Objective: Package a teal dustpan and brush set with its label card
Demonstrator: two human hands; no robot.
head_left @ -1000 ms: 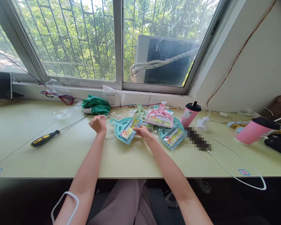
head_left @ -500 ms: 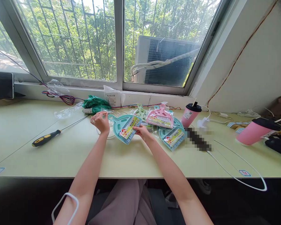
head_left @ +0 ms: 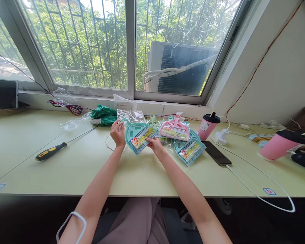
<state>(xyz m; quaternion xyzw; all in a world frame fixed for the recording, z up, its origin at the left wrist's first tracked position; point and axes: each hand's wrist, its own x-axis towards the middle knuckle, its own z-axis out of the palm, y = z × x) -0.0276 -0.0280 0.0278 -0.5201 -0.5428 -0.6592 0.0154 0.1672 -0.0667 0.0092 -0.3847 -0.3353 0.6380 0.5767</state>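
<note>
With my right fingers point(head_left: 150, 139) pinching the teal dustpan point(head_left: 133, 129), my left fingers point(head_left: 115, 126) (grip unclear) have reached its handle point(head_left: 125, 121), putting both hands at it.

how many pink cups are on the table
2. One pink cup is just behind the phone; the other pink cup is near the picture's right edge, beside a black object. No others show, hidden ones aside.
</note>
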